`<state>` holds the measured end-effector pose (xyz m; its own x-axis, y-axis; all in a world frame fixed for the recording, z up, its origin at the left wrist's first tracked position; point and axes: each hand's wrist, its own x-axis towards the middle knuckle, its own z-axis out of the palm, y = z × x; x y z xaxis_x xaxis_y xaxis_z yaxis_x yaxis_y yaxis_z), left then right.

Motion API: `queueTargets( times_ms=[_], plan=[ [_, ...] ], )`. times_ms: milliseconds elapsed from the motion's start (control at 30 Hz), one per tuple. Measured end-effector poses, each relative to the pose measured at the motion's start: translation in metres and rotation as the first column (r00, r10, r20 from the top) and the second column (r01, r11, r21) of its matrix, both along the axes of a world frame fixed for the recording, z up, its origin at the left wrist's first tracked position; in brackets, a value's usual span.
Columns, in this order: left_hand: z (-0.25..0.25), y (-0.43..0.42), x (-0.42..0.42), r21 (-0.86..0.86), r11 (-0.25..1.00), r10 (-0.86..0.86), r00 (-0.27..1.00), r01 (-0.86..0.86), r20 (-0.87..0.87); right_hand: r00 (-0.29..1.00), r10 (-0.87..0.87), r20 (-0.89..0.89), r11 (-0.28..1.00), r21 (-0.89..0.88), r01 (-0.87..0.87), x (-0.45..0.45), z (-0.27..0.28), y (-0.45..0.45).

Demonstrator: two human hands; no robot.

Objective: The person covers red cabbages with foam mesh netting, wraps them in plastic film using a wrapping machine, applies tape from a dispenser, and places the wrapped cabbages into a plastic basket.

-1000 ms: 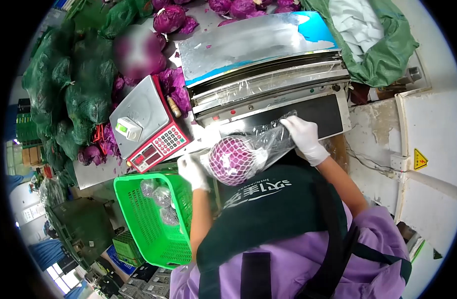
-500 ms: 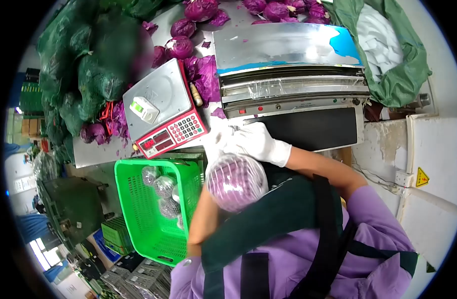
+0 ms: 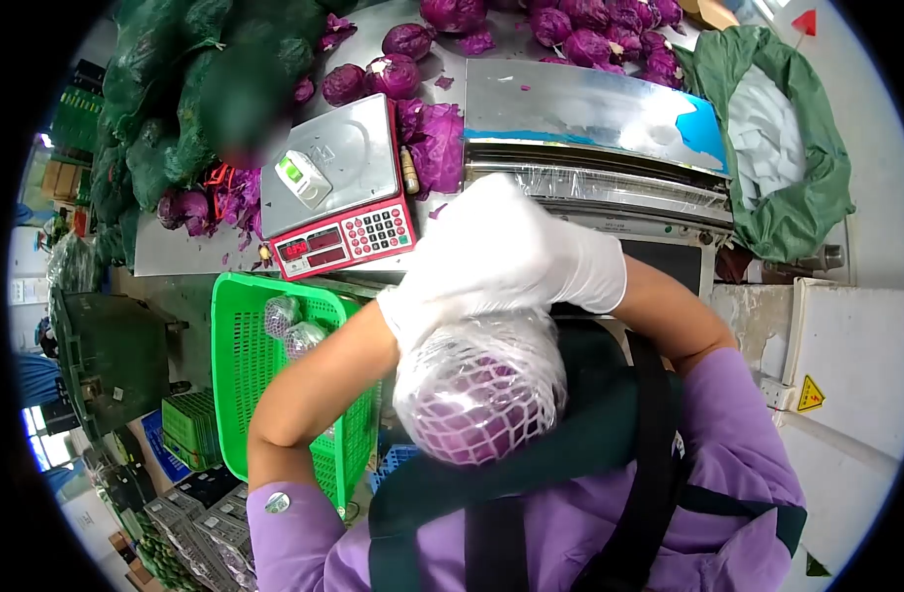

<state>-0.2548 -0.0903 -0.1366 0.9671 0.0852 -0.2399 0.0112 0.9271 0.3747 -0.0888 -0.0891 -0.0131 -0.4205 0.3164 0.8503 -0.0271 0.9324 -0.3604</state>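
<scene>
A purple cabbage (image 3: pixel 481 395) in a white foam net and clear film hangs close against my apron. Both gloved hands are together at its top, overlapping. My left hand (image 3: pixel 432 286) is closed on the gathered film on the left side. My right hand (image 3: pixel 570 261) is closed around the same film from the right, and the fingers are partly hidden. Behind the hands lies the film wrapping machine (image 3: pixel 590 109), its front partly covered by them. The red scale (image 3: pixel 338 178) with a small white device (image 3: pixel 302 180) on it sits to the left.
A green basket (image 3: pixel 237 395) with several wrapped cabbages stands below the table edge at left. Loose purple cabbages (image 3: pixel 393 75) and leaves lie behind the scale. Green net sacks (image 3: pixel 156 99) are piled far left, and a green sack (image 3: pixel 817 168) with white material stands at right.
The right hand has come across from the right to join the left at the cabbage. The film is now gathered over its top, and both hands have come nearer the camera.
</scene>
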Motion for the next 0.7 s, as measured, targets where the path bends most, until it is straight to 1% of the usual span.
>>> queueTargets(
  times_ms=[67,100,133,200,233,267,300,333,367,400,433,467,500,533,567,600,633,667,700],
  plan=[
    [0.001,-0.003,0.003,0.023,0.999,0.032,0.999,-0.032,-0.006,0.982,0.158,0.103,0.978,-0.152,-0.141,-0.015,-0.002,-0.01],
    [0.003,-0.004,0.005,0.035,0.998,0.045,0.999,-0.044,-0.002,0.937,0.294,0.188,0.911,-0.351,-0.215,-0.009,0.005,-0.012],
    [0.005,-0.006,0.004,0.052,0.996,0.068,0.998,-0.067,-0.007,0.938,0.291,0.187,0.913,-0.348,-0.214,-0.015,0.003,-0.011],
    [0.002,-0.009,0.005,0.104,0.987,0.126,0.992,-0.125,-0.01,0.94,0.341,-0.022,0.879,-0.347,-0.327,-0.031,-0.013,-0.012],
    [0.002,-0.012,0.005,0.151,0.974,0.175,0.984,-0.171,-0.014,0.883,0.47,-0.01,0.781,-0.46,-0.421,-0.027,-0.021,-0.016],
    [0.0,-0.017,0.005,0.222,0.949,0.233,0.972,-0.224,-0.016,0.882,0.472,-0.007,0.781,-0.46,-0.421,-0.019,-0.025,-0.018],
    [0.0,-0.023,0.003,0.315,0.908,0.299,0.954,-0.276,-0.025,0.813,0.58,-0.059,0.608,-0.633,-0.479,-0.009,-0.029,-0.021],
    [-0.001,-0.032,0.0,0.406,0.853,0.371,0.928,-0.327,-0.032,0.731,0.669,-0.135,0.397,-0.767,-0.504,0.003,-0.033,-0.023],
    [-0.005,-0.045,-0.007,0.452,0.806,0.453,0.889,-0.382,-0.057,0.776,0.593,-0.216,0.276,-0.85,-0.448,0.015,-0.039,-0.028],
    [-0.009,-0.056,-0.014,0.4,0.803,0.526,0.841,-0.441,-0.129,0.819,0.502,-0.277,0.142,-0.908,-0.395,0.028,-0.048,-0.034],
    [-0.023,-0.063,-0.017,0.08,0.795,0.579,0.714,-0.601,-0.393,0.911,0.346,-0.223,0.128,-0.951,-0.281,0.038,-0.066,-0.042],
    [-0.009,-0.074,-0.022,0.178,0.782,0.62,0.715,-0.598,-0.323,0.972,0.183,-0.15,0.092,-0.981,-0.169,0.045,-0.083,-0.051],
    [0.013,-0.086,-0.027,0.217,0.764,0.645,0.721,-0.607,-0.254,0.951,-0.104,-0.29,-0.288,-0.907,-0.308,0.048,-0.093,-0.057],
    [0.028,-0.095,-0.032,0.256,0.744,0.665,0.725,-0.618,-0.182,0.867,-0.408,-0.285,-0.568,-0.664,-0.486,0.045,-0.098,-0.06],
    [0.018,-0.103,-0.038,0.193,0.735,0.675,0.729,-0.65,-0.116,0.803,-0.488,-0.343,-0.479,-0.664,-0.575,0.039,-0.102,-0.061],
    [0.027,-0.106,-0.033,0.385,0.684,0.708,0.691,-0.62,-0.145,0.727,-0.563,-0.393,-0.464,-0.578,-0.672,0.028,-0.124,-0.054],
    [0.011,-0.108,-0.036,0.555,0.558,0.779,0.62,-0.617,-0.094,0.732,-0.587,-0.346,-0.45,-0.613,-0.65,0.013,-0.124,-0.047],
    [-0.01,-0.108,-0.039,0.7,0.406,0.835,0.549,-0.587,-0.025,0.735,-0.609,-0.298,-0.436,-0.648,-0.624,-0.006,-0.122,-0.038],
    [-0.014,-0.096,-0.035,0.713,0.271,0.91,0.413,-0.646,0.028,0.78,-0.595,-0.196,-0.389,-0.778,-0.493,-0.029,-0.11,-0.034]
  ],
)
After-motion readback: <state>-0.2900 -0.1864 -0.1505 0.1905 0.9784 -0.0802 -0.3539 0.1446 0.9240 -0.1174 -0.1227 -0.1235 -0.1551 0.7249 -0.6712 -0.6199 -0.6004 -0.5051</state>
